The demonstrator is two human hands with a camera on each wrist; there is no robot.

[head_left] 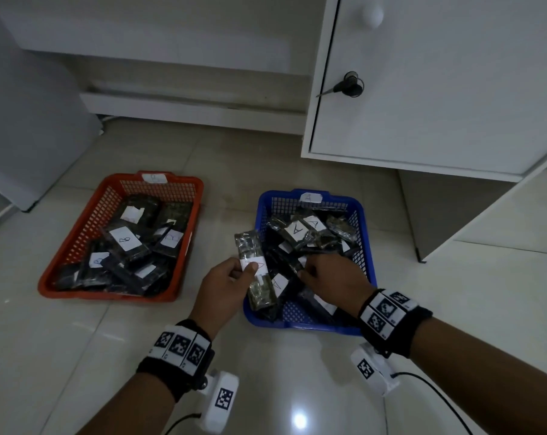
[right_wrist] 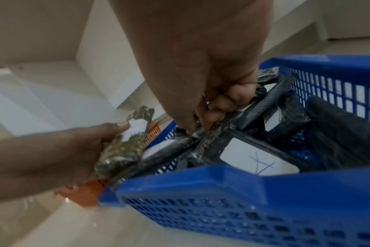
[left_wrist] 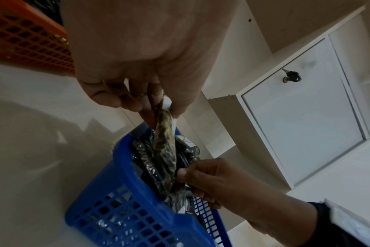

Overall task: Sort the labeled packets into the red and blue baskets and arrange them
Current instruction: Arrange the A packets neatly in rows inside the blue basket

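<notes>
My left hand (head_left: 242,271) pinches a greenish packet (head_left: 250,246) by its white "A" label and holds it upright over the left rim of the blue basket (head_left: 297,324). In the left wrist view that packet (left_wrist: 165,142) hangs from the left hand (left_wrist: 158,103) above the blue basket (left_wrist: 125,192). My right hand (head_left: 310,273) reaches into the blue basket, fingers curled round a dark packet (right_wrist: 254,113) among several A-labelled ones (right_wrist: 258,160). The red basket (head_left: 77,227) at left holds several B-labelled packets.
Both baskets stand on a glossy tiled floor. A white cabinet door with a key in its lock (head_left: 350,84) rises behind the blue basket. A white unit stands at far left. Bare floor lies between the baskets and in front of them.
</notes>
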